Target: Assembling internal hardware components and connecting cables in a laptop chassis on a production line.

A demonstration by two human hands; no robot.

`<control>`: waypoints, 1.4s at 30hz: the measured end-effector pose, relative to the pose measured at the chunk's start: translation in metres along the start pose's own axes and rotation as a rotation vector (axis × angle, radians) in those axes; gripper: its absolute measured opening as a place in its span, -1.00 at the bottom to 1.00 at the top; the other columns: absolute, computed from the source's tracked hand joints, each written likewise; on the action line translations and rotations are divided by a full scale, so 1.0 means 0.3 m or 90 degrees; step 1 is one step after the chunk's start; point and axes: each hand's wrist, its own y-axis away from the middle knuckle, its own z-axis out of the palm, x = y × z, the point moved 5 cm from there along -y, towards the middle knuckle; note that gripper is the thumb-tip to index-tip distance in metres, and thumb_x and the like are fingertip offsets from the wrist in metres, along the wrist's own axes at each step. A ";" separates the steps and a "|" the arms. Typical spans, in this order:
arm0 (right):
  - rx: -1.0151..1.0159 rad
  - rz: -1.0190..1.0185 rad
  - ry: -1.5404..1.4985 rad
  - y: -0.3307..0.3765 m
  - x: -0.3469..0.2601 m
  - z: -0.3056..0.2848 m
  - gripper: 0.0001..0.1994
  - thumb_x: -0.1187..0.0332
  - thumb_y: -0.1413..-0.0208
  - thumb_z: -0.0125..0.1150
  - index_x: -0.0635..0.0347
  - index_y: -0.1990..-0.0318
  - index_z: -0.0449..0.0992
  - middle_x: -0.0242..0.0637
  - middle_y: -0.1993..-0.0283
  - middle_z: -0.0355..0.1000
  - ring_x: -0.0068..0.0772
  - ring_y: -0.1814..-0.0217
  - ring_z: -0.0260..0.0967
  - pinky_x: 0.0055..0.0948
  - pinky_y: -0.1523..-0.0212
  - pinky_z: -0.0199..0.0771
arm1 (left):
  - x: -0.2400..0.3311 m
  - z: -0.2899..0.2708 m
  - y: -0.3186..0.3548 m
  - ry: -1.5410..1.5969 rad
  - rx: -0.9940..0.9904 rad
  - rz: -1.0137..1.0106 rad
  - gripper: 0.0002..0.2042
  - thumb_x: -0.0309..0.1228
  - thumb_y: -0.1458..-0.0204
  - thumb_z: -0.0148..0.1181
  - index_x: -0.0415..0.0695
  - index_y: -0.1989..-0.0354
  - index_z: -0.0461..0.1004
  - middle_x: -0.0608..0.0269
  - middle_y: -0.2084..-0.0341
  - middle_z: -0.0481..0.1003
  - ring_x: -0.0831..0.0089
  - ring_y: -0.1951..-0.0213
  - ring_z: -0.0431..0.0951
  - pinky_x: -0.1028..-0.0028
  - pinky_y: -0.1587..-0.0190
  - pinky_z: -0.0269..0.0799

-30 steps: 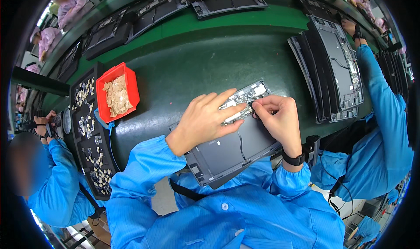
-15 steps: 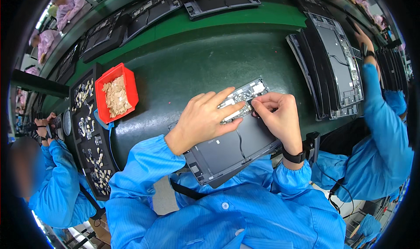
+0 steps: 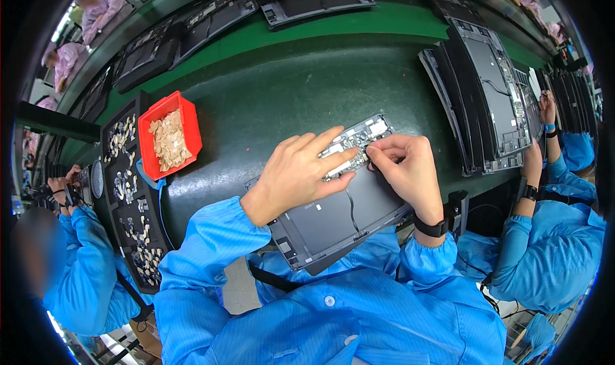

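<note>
An opened laptop base (image 3: pixel 323 221), dark grey with a flat battery area and a black cable (image 3: pixel 352 212) across it, lies slanted at the table's near edge in front of me. Along its far side runs a bare circuit board (image 3: pixel 368 133). My left hand (image 3: pixel 298 171) rests flat over the base, its fingers spread and the tips on the board. At the board's edge, my right hand (image 3: pixel 409 169) pinches with thumb and forefinger; whatever is between them is too small and hidden to name. A black band circles my right wrist.
At left are a red bin (image 3: pixel 197 131) of tan scraps and a black tray (image 3: pixel 139 201) of small parts. Stacked laptop bases (image 3: pixel 490 96) stand at right, with more bases (image 3: pixel 317 3) along the far green strip. Co-workers in blue sit on both sides.
My hands stay almost in place, the right fingertips shifting slightly at the board. The far row of bases slid a little left. The right-hand co-worker's raised arm came down and nearer.
</note>
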 end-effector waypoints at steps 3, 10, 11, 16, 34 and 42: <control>-0.001 -0.012 0.010 -0.002 0.001 0.003 -0.83 0.46 -0.13 0.31 0.47 0.27 0.65 -0.13 0.47 0.63 -0.50 0.45 0.61 -0.55 0.39 0.51 | 0.002 -0.002 -0.001 -0.002 -0.001 0.001 -0.65 -0.20 0.06 0.45 0.11 0.05 0.70 0.03 -0.05 0.57 0.19 0.24 0.65 0.29 0.15 0.59; -0.031 0.002 -0.056 -0.001 -0.008 0.000 -0.85 0.49 -0.16 0.29 0.48 0.26 0.65 -0.19 0.47 0.63 -0.56 0.45 0.58 -0.59 0.41 0.49 | -0.001 -0.004 -0.004 0.005 -0.007 0.002 -0.62 -0.22 0.04 0.42 0.12 -0.01 0.67 0.03 -0.07 0.55 0.16 0.22 0.65 0.28 0.14 0.59; -0.022 0.010 -0.068 -0.001 -0.007 -0.002 -0.85 0.49 -0.17 0.29 0.48 0.26 0.64 -0.20 0.47 0.63 -0.58 0.45 0.57 -0.60 0.41 0.48 | 0.000 -0.005 -0.006 0.015 -0.005 0.004 -0.61 -0.24 0.03 0.41 0.14 -0.04 0.65 0.03 -0.07 0.54 0.14 0.21 0.65 0.27 0.13 0.59; 0.033 0.024 -0.101 0.001 0.010 -0.023 -0.84 0.48 -0.18 0.30 0.48 0.26 0.64 -0.21 0.50 0.62 -0.61 0.47 0.56 -0.61 0.41 0.47 | 0.008 -0.010 -0.025 0.024 -0.059 0.015 -0.59 -0.28 0.03 0.37 0.17 -0.08 0.62 0.04 -0.09 0.51 0.10 0.20 0.65 0.25 0.12 0.59; -0.002 0.017 -0.029 0.008 -0.002 0.004 -0.85 0.48 -0.16 0.32 0.47 0.26 0.64 -0.20 0.49 0.63 -0.59 0.45 0.57 -0.61 0.42 0.47 | -0.003 -0.008 -0.009 0.017 -0.037 0.011 -0.63 -0.25 0.08 0.42 0.17 0.02 0.69 0.03 -0.12 0.53 0.16 0.21 0.66 0.27 0.16 0.57; 0.003 0.007 -0.017 0.006 0.004 0.009 -0.85 0.48 -0.15 0.31 0.46 0.27 0.64 -0.20 0.48 0.63 -0.58 0.46 0.57 -0.59 0.42 0.48 | -0.006 -0.004 -0.008 0.019 -0.028 0.018 -0.64 -0.25 0.09 0.42 0.17 0.03 0.69 0.03 -0.13 0.53 0.17 0.23 0.66 0.27 0.16 0.57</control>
